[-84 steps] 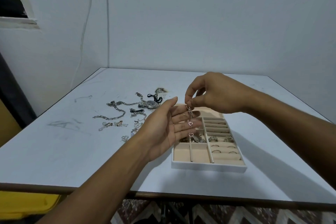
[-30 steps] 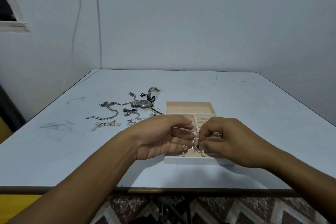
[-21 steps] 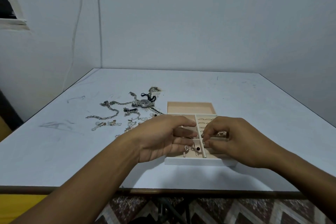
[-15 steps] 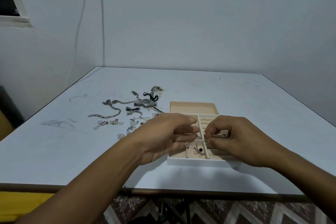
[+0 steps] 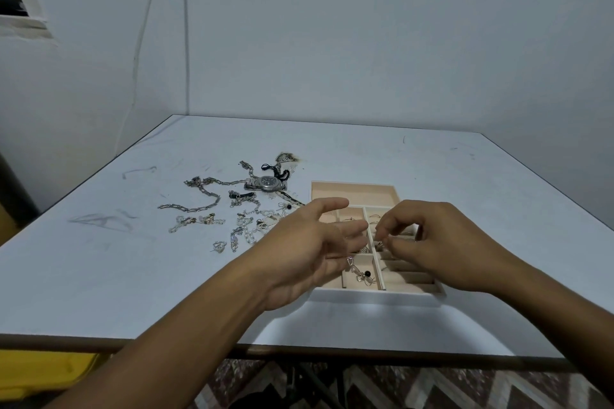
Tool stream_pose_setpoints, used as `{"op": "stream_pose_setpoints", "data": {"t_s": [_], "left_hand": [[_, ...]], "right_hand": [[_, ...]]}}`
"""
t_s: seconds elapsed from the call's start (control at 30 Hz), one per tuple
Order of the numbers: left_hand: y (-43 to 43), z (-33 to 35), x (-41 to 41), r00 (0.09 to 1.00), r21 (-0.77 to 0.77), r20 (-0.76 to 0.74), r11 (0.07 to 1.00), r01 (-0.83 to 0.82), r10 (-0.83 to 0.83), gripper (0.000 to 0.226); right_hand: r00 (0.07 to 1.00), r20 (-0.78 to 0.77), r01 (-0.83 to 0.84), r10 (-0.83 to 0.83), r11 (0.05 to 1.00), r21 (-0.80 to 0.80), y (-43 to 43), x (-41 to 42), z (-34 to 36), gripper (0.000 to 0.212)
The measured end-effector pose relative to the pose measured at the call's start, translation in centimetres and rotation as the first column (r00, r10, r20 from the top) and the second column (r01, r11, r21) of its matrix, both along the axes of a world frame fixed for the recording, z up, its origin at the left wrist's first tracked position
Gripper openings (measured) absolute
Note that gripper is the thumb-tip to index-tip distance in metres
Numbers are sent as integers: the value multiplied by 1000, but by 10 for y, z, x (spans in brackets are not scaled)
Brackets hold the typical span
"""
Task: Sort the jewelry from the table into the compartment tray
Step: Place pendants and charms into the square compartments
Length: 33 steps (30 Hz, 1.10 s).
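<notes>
Silver chain (image 5: pixel 360 274) in near-left compartment of tray (image 5: pixel 375 297); your left hand (image 5: pixel 309 249) spread, right hand (image 5: pixel 442 242) pinched, on what unclear; lifting could snag chain.

yellow object (image 5: pixel 40 372) lower left; cable (image 5: pixel 143 26) on wall (image 5: pixel 365 26)

My left hand (image 5: pixel 309 252) and right hand (image 5: pixel 442 242), both bare. My left forearm (image 5: pixel 186 329) bare from lower-left corner, right forearm (image 5: pixel 548 302) bare from lower-right edge.

tray (image 5: pixel 375 296) | left cells hidden | right hand (image 5: pixel 442 242) grip unclear (blurred)
</notes>
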State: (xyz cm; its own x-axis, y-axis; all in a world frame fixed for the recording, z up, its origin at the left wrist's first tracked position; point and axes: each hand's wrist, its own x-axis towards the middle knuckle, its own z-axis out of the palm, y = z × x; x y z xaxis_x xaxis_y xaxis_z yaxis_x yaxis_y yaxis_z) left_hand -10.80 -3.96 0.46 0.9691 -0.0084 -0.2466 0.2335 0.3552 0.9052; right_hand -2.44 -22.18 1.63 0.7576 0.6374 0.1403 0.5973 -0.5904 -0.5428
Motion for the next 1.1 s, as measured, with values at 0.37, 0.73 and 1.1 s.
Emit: {"op": "stream_pose_setpoints", "data": {"t_s": [0.37, 0.73, 1.1], "left_hand": [[-14, -5, -1, 988, 451, 157, 888, -86, 16, 55], [33, -4, -20, 909, 565, 324, 716, -410, 264, 11], [106, -17, -54, 822, 592, 380, 571, -569, 425, 13]], "right_hand": [[999, -12, 41, -40, 999, 25, -4, 0, 3, 18], [996, -53, -72, 73, 997, 30, 34, -5, 3, 15], [987, -30, -159, 157, 983, -87, 97, -2, 2, 15]]}}
